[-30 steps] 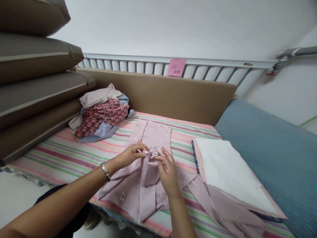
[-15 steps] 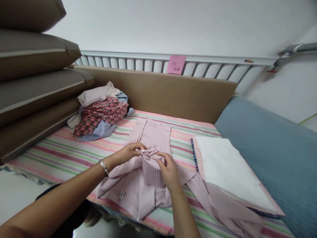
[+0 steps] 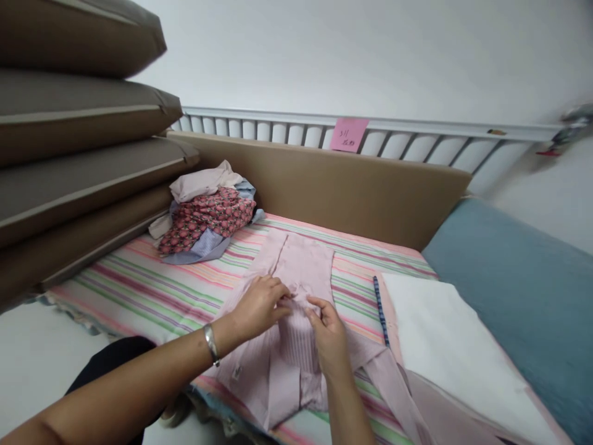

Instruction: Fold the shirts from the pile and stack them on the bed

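A pale pink ribbed garment (image 3: pixel 303 256) lies spread over the striped cloth, with one long sleeve or strip trailing to the lower right. At its middle a bunched, gathered part is lifted between both hands. My left hand (image 3: pixel 264 304), with a silver bangle at the wrist, pinches the left side of that bunch. My right hand (image 3: pixel 328 327) grips its right side between thumb and fingers. A small white label shows at the garment's lower left. Exactly how the fabric is folded under the fingertips is hidden.
A pile of clothes (image 3: pixel 213 213) lies at the back left beside stacked brown cushions (image 3: pixel 92 117). White folded cloth (image 3: pixel 435 321) rests at the right on the striped cloth (image 3: pixel 152 296). Behind stand a brown panel (image 3: pixel 352 191) and a white railing carrying a pink note (image 3: pixel 349 135).
My left hand has turned more over the bunched fabric, its back now facing up. The gathered part looks lower and flatter. The whole view has shifted slightly, moving things rightward and down.
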Available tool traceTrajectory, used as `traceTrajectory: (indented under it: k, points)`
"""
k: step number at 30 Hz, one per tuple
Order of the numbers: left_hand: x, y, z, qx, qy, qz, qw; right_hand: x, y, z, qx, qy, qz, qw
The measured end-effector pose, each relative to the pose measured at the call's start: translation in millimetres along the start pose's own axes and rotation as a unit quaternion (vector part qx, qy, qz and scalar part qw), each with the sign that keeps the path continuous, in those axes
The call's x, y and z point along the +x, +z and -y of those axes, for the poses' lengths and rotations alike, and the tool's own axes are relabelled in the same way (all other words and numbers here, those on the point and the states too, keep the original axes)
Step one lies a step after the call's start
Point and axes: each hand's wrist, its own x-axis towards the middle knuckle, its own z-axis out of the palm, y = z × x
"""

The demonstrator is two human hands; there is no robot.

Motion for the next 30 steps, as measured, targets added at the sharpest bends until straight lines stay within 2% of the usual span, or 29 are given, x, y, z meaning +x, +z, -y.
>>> traceTrajectory:
  k: [2,6,8,11,13,17,19,22,24,27,30]
  points:
    - [1,3.4,4,0.0,-0.006,0.01,1.0,1,-2,-3,-0.005,0.002,-0.003,1.0]
    - [2,-0.3,9,-0.044,0.033,0.011,0.998,4,-5,-6,-0.032,-0.019,-0.009,0.999]
    - [3,-5.4,6,-0.065,0.053,0.012,0.996,1,-8,-1,-0.084,-0.086,-0.015,0.993]
    - [4,-10.5,-2,-0.083,0.076,0.003,0.994,-8,-9,12,-0.175,-0.208,0.018,0.962]
    - [6,-10.1,-9,-0.09,0.084,-0.005,0.992,-14,-8,17,-0.227,-0.243,0.037,0.943]
    - [13,-3.6,-21,-0.103,0.098,-0.013,0.99,-17,-5,17,-0.3,-0.27,-0.03,0.914]
    - [15,-1.8,-24,-0.124,0.103,-0.017,0.987,-16,-6,18,-0.303,-0.271,-0.058,0.912]
    - [11,-4.9,-14,-0.164,0.084,-0.043,0.982,-14,-16,22,-0.266,-0.209,-0.079,0.938]
    - [-2,-8.8,4,-0.175,0.035,-0.08,0.981,-10,-27,21,-0.224,-0.111,-0.104,0.963]
    - [-43,-11.0,38,-0.126,-0.081,-0.11,0.983,4,-43,3,-0.114,0.044,-0.178,0.976]
    - [-97,-6.4,61,-0.058,-0.168,-0.053,0.983,21,-53,-29,0.028,0.146,-0.217,0.965]
